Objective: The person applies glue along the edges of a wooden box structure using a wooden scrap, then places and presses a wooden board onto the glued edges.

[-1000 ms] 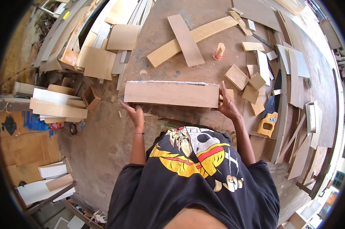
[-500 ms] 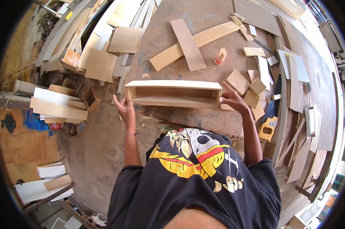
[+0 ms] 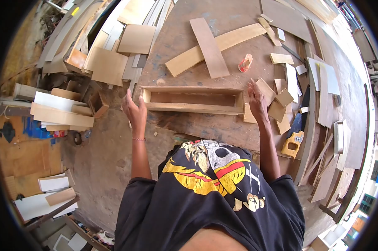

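A long, narrow wooden box frame point(image 3: 193, 110) lies on the brown worktable point(image 3: 176, 42) with its hollow side facing up. At its left end is my left hand point(image 3: 134, 109), fingers apart and raised, the thumb close to the corner; whether it touches is unclear. Just off the right end my right hand point(image 3: 258, 99) is open, holding nothing, near some small wood blocks. Beyond the frame, a pinkish board point(image 3: 209, 48) crosses over a longer yellowish board point(image 3: 185, 59). A small red and tan object point(image 3: 245, 62) stands to their right.
A handsaw with a yellow handle point(image 3: 292, 145) lies at the right, beside small wood blocks point(image 3: 277, 111) and long boards. Panels and strips point(image 3: 108, 65) are piled at the left, with a small open wooden box point(image 3: 98, 104) below them.
The box frame has turned from its closed face to its hollow side up and now rests lower. Both hands have moved outward from its ends, and the right hand has let go.
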The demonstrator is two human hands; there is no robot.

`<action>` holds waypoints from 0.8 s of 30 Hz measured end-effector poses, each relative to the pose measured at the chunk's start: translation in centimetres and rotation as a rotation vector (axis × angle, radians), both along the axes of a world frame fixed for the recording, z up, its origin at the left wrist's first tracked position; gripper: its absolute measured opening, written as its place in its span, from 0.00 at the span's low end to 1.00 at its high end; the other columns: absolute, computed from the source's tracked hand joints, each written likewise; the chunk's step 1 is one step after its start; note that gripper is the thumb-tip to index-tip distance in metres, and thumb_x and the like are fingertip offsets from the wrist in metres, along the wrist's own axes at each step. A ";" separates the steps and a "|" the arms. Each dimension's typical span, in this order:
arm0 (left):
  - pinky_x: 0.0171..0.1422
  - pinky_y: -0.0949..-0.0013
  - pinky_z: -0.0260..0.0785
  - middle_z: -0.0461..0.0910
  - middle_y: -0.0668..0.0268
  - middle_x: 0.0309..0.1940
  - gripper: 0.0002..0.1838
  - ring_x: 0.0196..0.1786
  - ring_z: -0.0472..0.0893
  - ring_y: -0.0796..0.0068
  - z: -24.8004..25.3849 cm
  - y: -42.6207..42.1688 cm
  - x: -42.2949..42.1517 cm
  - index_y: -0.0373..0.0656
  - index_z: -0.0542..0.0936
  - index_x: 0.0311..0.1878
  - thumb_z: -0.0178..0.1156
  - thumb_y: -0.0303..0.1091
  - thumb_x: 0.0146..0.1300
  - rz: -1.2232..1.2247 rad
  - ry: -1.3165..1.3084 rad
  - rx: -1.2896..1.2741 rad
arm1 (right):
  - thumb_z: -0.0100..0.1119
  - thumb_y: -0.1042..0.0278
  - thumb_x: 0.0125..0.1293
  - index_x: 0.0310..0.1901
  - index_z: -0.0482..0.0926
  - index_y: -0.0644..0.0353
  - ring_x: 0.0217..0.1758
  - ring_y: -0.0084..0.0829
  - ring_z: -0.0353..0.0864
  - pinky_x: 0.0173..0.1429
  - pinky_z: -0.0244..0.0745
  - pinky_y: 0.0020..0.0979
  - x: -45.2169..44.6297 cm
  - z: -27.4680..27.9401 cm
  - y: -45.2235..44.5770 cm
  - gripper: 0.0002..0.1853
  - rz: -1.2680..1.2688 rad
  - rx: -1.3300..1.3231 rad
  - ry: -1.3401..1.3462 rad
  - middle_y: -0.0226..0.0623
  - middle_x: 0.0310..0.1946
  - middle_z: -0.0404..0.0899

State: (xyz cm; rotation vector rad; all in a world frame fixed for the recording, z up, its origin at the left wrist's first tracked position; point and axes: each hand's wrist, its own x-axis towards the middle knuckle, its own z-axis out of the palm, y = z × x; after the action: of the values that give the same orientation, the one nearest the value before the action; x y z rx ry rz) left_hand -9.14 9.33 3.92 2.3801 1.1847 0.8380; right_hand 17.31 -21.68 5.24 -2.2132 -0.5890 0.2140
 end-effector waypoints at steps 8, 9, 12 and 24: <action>0.62 0.62 0.64 0.73 0.47 0.56 0.27 0.59 0.74 0.56 -1.9 3.8 1.7 0.29 0.67 0.61 0.56 0.39 0.65 -0.035 -0.208 -0.270 | 0.53 0.58 0.68 0.54 0.74 0.68 0.44 0.24 0.80 0.52 0.71 0.26 -0.1 -2.7 1.6 0.22 -0.091 0.244 0.209 0.39 0.37 0.85; 0.60 0.63 0.66 0.74 0.46 0.55 0.28 0.58 0.75 0.57 -2.2 4.1 1.6 0.29 0.68 0.61 0.55 0.40 0.65 -0.046 -0.226 -0.348 | 0.53 0.58 0.68 0.54 0.74 0.68 0.44 0.24 0.80 0.52 0.71 0.26 -0.5 -2.7 1.8 0.22 -0.087 0.240 0.213 0.39 0.37 0.85; 0.57 0.66 0.68 0.75 0.47 0.54 0.28 0.56 0.77 0.61 -1.8 4.0 2.1 0.28 0.69 0.59 0.54 0.43 0.66 -0.084 -0.275 -0.422 | 0.54 0.61 0.68 0.55 0.74 0.68 0.42 0.18 0.78 0.50 0.70 0.21 -1.0 -2.7 2.2 0.20 -0.130 0.278 0.229 0.37 0.37 0.84; 0.52 0.68 0.71 0.82 0.49 0.43 0.20 0.47 0.82 0.64 -1.7 5.4 1.8 0.31 0.79 0.49 0.54 0.41 0.66 -0.050 -0.217 -0.396 | 0.61 0.61 0.63 0.51 0.77 0.69 0.40 0.21 0.81 0.47 0.73 0.22 -1.8 -1.1 3.6 0.21 -0.159 0.224 0.284 0.37 0.35 0.85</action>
State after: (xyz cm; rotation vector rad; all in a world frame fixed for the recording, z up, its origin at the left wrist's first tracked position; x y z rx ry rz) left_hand -7.35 14.70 2.22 1.9396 1.0828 0.7427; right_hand 15.49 -18.06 4.17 -1.9559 -0.2651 0.3545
